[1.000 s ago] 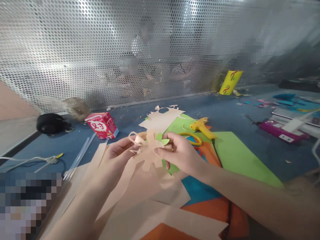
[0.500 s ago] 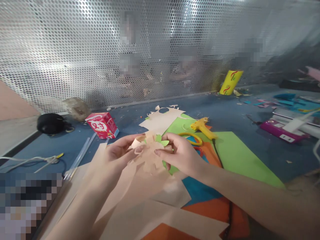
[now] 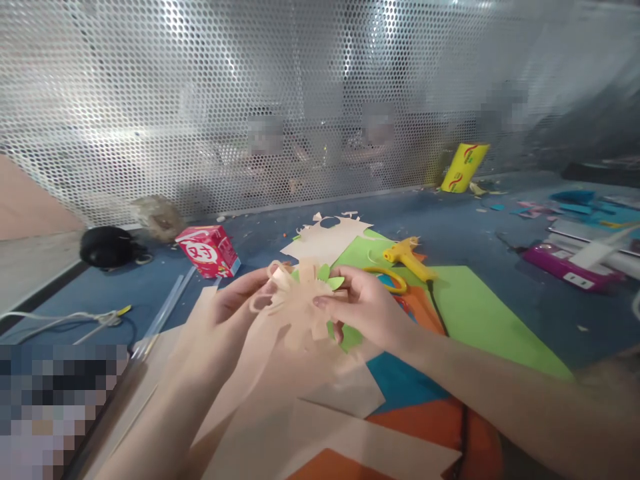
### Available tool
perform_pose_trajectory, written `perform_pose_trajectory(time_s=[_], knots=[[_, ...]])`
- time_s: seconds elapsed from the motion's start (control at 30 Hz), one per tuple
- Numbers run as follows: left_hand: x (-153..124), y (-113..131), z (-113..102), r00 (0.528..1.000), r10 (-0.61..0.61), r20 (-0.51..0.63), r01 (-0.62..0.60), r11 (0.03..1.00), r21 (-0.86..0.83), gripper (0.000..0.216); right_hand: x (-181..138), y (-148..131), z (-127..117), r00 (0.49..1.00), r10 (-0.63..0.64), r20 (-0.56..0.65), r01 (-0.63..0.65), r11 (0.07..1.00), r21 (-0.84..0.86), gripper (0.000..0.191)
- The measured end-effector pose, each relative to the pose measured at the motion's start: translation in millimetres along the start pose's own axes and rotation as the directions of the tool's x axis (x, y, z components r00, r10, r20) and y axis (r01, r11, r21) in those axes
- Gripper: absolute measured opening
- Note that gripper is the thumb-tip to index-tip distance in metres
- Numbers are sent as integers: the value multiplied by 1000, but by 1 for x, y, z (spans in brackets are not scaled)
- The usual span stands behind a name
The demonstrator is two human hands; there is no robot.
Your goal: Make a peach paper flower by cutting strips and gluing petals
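Observation:
Both hands hold a peach paper flower with cut strip petals and a green piece behind it, just above the table. My left hand pinches curled petals on its left side. My right hand grips its right side, thumb on the front. Under them lie loose sheets of peach paper, with green paper, blue and orange sheets to the right.
A yellow glue gun and yellow-handled scissors lie right of the hands. A red carton, clear glue sticks, a black object and a cord sit left. A perforated metal screen closes the back; people are behind it.
My left fingers have worked along the petals on the left side, curling them. The flower has risen slightly. My right hand has kept its grip.

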State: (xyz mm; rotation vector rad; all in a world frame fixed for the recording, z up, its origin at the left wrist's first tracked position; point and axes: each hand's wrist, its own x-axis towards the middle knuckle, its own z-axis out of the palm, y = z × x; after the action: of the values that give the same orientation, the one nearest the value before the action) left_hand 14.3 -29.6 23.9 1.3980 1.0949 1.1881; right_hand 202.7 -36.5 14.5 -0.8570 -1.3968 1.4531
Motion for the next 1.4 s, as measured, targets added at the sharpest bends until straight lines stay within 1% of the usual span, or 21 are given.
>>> perform_pose_trajectory(time_s=[0.07, 0.1, 0.2, 0.3, 0.37, 0.4, 0.47, 0.53, 0.6, 0.67, 0.73, 0.83, 0.87, 0.9, 1.0, 1.1, 1.17, 1.23, 1.33, 1.4], knots=[[-1, 4, -1, 1000, -18, -17, 18, 1000, -11, 36, 0, 1, 0, 999, -37, -19, 37, 999, -23, 18], [-2, 6, -1, 1000, -18, -16, 18, 1000, -15, 34, -1, 2, -1, 997, -71, -44, 68, 996, -65, 18], [-6, 12, -2, 1000, 11, 19, -12, 999, 31, 28, -3, 2, -1, 968, -223, -117, 187, 947, -260, 17], [-11, 17, -3, 988, 154, 17, -154, 978, 142, 21, -5, -2, 0, 919, -377, -112, 306, 864, -399, 11], [-13, 20, -3, 970, 241, 18, -241, 956, 170, 19, -7, -5, 1, 901, -427, -79, 360, 836, -413, 8], [-14, 20, -3, 966, 259, 18, -258, 952, 167, 19, -8, -6, 1, 901, -429, -67, 369, 837, -404, 7], [-16, 22, -2, 967, 253, 14, -252, 954, 162, 19, -9, -7, 1, 923, -381, -59, 333, 865, -376, 8], [-17, 23, -1, 973, 229, 21, -229, 961, 158, 17, -9, -6, 1, 953, -295, -65, 258, 906, -336, 12], [-17, 24, 0, 978, 208, 9, -207, 967, 146, 15, -9, -4, 0, 976, -209, -68, 183, 945, -271, 15], [-16, 24, 1, 982, 186, -20, -183, 976, 115, 16, -8, -3, 0, 987, -144, -70, 129, 974, -185, 18], [-13, 24, 1, 989, 144, -25, -144, 989, 25, 29, -7, -3, 1, 993, -95, -72, 88, 991, -104, 19], [-7, 23, 1, 997, 69, 41, -62, 985, -163, 60, -5, -2, 1, 995, -62, -78, 60, 998, -20, 20], [-6, 22, 1, 997, 49, 61, -35, 977, -210, 66, -4, -2, 1, 995, -57, -82, 57, 998, -7, 20], [-5, 21, 1, 997, 36, 75, -17, 970, -242, 67, -4, -1, 0, 995, -54, -86, 54, 999, 1, 20], [-5, 16, 6, 995, 24, 102, 2, 971, -240, 56, -3, 0, 0, 994, -61, -86, 62, 998, 11, 21], [-7, 11, 14, 998, 14, 59, -4, 987, -164, 49, -2, 1, -1, 995, -58, -86, 58, 998, -5, 21], [-6, 8, 17, 1000, 2, 30, 2, 991, -135, 39, -1, 1, -1, 993, -38, -116, 35, 999, -28, 22], [-4, 7, 18, 999, -12, 33, 16, 991, -131, 33, 0, 1, -1, 989, -19, -147, 14, 999, -30, 24], [0, 8, 14, 999, -45, 24, 49, 977, -209, 23, 0, -2, 0, 990, 21, -138, -16, 999, 35, 25], [2, 9, 10, 999, -51, 13, 52, 949, -310, 14, 1, -4, 0, 995, 43, -89, -33, 994, 107, 25]])
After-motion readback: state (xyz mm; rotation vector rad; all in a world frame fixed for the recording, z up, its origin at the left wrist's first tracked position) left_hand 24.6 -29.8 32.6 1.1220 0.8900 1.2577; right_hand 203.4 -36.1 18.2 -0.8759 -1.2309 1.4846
